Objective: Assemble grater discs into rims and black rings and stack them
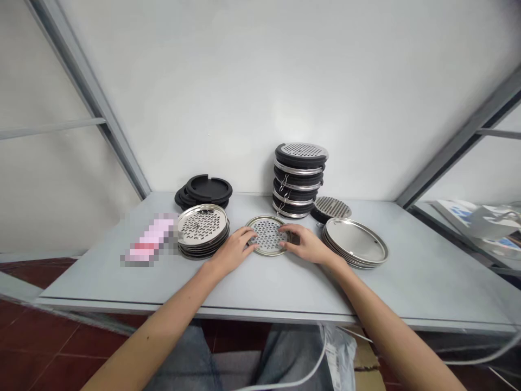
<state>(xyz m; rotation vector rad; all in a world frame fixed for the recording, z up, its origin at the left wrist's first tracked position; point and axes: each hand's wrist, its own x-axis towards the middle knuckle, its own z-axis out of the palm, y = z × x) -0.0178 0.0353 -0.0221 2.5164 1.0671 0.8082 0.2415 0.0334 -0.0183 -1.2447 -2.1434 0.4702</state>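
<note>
A round metal grater plate (266, 234) with a raised rim lies flat on the table in front of me. My left hand (235, 248) grips its left rim, fingers bent over the edge and thumb at the near side. On the opposite rim my right hand (305, 243) holds on in the same way, fingertips resting on the perforated face. Just left of my left hand stands a stack of similar grater plates (202, 225). Beside my right wrist is a stack of shallow round metal trays (356, 239).
Black round rings or bases (209, 188) are piled at the back left. A tall stack of black-and-metal grater units (300, 179) with wire clips stands at the back, near another ribbed disc (332, 208). A blurred pink item (150, 239) lies left. Metal frame posts (93, 81) flank the table.
</note>
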